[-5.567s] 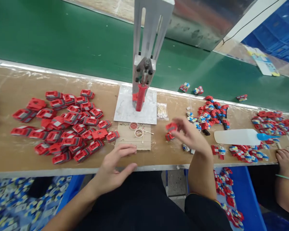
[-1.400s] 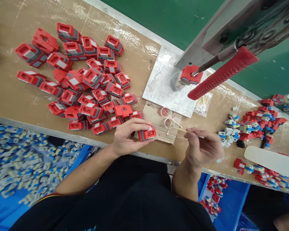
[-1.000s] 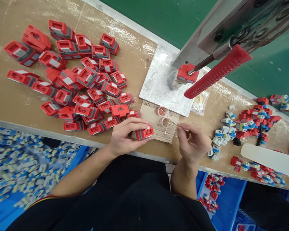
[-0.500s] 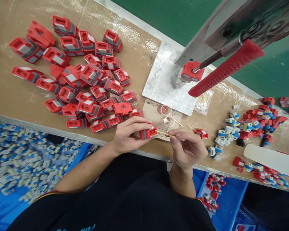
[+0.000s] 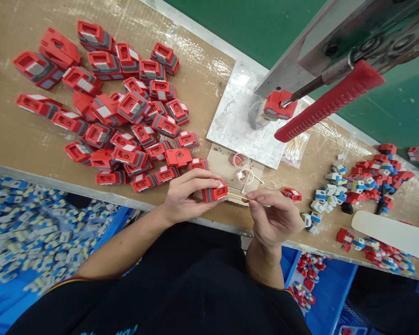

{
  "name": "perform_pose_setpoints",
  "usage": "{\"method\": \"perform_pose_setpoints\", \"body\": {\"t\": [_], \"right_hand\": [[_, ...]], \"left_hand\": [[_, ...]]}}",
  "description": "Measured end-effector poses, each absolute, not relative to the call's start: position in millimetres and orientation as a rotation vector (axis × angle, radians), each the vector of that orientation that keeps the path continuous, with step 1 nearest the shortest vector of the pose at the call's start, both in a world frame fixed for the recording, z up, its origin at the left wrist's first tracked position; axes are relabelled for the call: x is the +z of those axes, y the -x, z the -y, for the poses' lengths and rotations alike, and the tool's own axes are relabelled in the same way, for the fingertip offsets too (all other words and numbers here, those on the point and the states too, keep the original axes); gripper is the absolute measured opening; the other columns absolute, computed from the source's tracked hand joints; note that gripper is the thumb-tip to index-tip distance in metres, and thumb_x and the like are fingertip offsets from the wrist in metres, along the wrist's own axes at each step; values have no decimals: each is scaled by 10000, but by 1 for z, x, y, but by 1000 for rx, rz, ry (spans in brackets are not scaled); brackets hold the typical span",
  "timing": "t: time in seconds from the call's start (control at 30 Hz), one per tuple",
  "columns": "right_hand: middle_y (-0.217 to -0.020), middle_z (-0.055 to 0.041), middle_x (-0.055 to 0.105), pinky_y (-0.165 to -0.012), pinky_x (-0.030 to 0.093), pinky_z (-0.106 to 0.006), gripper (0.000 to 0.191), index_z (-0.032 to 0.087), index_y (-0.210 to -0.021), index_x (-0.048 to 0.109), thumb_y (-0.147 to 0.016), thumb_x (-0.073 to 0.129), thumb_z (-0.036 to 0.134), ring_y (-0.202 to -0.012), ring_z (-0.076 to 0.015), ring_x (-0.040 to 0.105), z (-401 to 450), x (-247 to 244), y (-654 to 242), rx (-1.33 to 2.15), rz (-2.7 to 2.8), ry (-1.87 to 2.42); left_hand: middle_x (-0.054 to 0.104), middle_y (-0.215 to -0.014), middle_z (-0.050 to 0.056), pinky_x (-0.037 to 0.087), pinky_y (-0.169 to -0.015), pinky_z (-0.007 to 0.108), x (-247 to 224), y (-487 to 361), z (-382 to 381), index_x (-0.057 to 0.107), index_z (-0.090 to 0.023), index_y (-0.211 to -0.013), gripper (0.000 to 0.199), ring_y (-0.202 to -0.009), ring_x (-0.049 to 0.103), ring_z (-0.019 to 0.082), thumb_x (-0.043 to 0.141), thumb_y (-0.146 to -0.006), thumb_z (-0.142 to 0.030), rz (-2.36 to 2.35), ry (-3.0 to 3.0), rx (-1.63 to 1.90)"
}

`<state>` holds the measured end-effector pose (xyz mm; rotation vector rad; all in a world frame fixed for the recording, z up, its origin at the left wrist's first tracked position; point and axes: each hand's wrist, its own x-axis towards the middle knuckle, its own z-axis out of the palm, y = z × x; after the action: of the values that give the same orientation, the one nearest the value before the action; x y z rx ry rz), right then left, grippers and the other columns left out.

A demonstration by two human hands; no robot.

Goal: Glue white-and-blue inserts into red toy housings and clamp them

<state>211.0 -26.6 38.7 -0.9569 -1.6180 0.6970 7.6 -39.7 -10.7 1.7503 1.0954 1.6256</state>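
Observation:
Between the fingers and thumb of my left hand (image 5: pixel 185 195) is a red and grey plastic toy part (image 5: pixel 215 191), held just over the table's front edge. My right hand (image 5: pixel 275 211) pinches a thin cotton swab (image 5: pixel 238 196), its far end at the right side of the red part; whether the tip touches is too small to tell. Just beyond the hands, two small clear cups (image 5: pixel 239 160) sit on a piece of cardboard (image 5: pixel 218 158), with other swabs lying by the nearer cup. A single red part (image 5: pixel 291 194) lies beyond my right hand.
Many similar red parts (image 5: pixel 132 107) cover the table's left side. A press with a red handle (image 5: pixel 330 102) stands on a metal plate (image 5: pixel 226 111). Beside it lies a bag of swabs (image 5: pixel 296 148). Small blue-white pieces (image 5: pixel 330 190) are at right; blue bins (image 5: pixel 331 288) stand below.
My right hand has shifted slightly to the right with the swab, away from the red part. My left hand keeps its hold in nearly the same place.

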Motion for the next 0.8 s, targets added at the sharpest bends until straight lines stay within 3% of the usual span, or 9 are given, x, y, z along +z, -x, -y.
{"method": "perform_pose_setpoints", "body": {"t": [0.17, 0.33, 0.47, 0.8], "right_hand": [[-776, 13, 773, -538, 613, -287, 103, 239, -946, 746, -922, 795, 152, -658, -176, 763, 12, 33, -227, 488, 1574, 1100], [-788, 15, 803, -529, 525, -270, 123, 239, -888, 753, -947, 729, 133, -562, -125, 647, -2, 31, -233, 425, 1976, 1292], [-807, 13, 807, -523, 505, -261, 139, 242, -909, 754, -939, 737, 107, -592, -127, 674, 2, 34, -233, 429, 1889, 1250], [-765, 11, 791, -555, 601, -308, 87, 252, -963, 723, -968, 763, 174, -630, -179, 770, 23, 47, -207, 702, 1682, 908]], "left_hand": [[847, -1087, 96, 708, -848, 300, -12, -9, 40, 754, -205, -1133, 371, -933, 848, 206, 953, -819, -195, -1090, -1728, 1644], [852, -1087, 85, 712, -845, 305, -14, -8, 41, 760, -210, -1084, 292, -940, 846, 200, 935, -854, -257, -1145, -1725, 1628], [853, -1090, 85, 710, -850, 312, -15, -7, 41, 759, -210, -1083, 299, -945, 843, 202, 938, -848, -252, -1161, -1735, 1610], [852, -1120, 94, 707, -860, 305, -15, -8, 41, 758, -217, -1122, 314, -977, 844, 205, 929, -861, -242, -1116, -1743, 1614]]}}
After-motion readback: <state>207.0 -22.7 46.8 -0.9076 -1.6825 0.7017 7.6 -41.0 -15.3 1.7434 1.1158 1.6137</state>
